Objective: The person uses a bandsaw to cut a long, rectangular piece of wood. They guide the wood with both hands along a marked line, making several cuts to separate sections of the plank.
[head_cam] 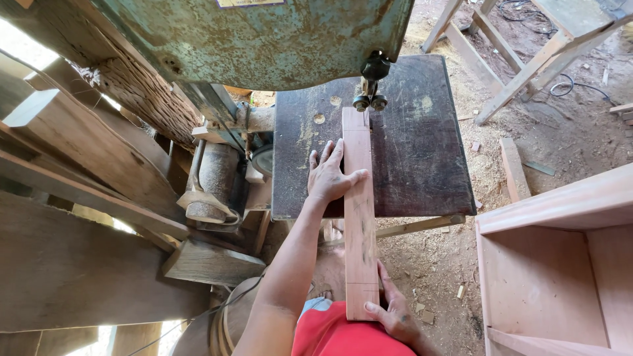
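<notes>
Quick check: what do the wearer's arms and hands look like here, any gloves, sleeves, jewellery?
Both hands are bare: no gloves on the left hand or the right hand. No rings, watch or bands are visible. The forearms are uncovered, with no sleeves reaching them. A red garment covers the torso at the lower edge.

plank [359, 217] reddish-tan | saw table [415, 151] dk brown | saw housing [264, 39] rusty teal

A rough woodworking shop, probably open-sided: beyond the fingers [333, 155] stands a rusty green band saw [264, 39] over its dark table [422, 151]. Sawdust and offcuts cover the dirt floor [567, 132], with stacked planks [72, 191] and an unfinished cabinet [560, 264] to either side.
</notes>
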